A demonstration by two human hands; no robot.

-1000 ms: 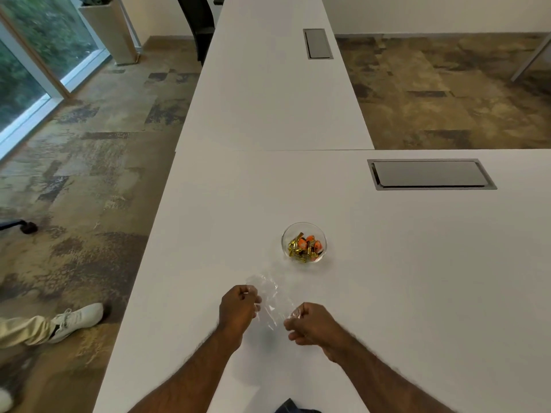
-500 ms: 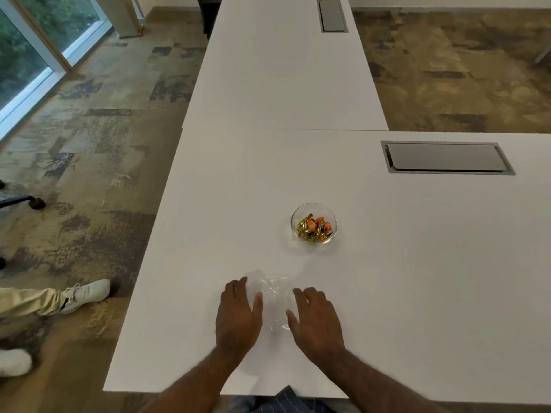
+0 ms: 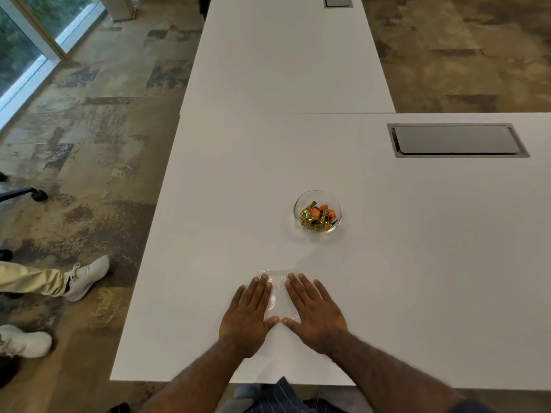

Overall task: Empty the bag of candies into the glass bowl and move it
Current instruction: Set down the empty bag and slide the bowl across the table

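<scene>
Both hands, left hand [image 3: 249,314] and right hand [image 3: 313,312], now press flat, fingers spread, gripping nothing, smoothing the emptied bag [image 3: 277,289]; candies [image 3: 316,217] fill the glass bowl [image 3: 317,195], unmoved.

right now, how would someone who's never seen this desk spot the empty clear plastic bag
Start at the large white table and find the small round glass bowl of gold and orange wrapped candies. Come toward the near edge: the empty clear plastic bag lies flat under the left hand and right hand. Nearly invisible, it shows only by faint shiny creases.
</scene>
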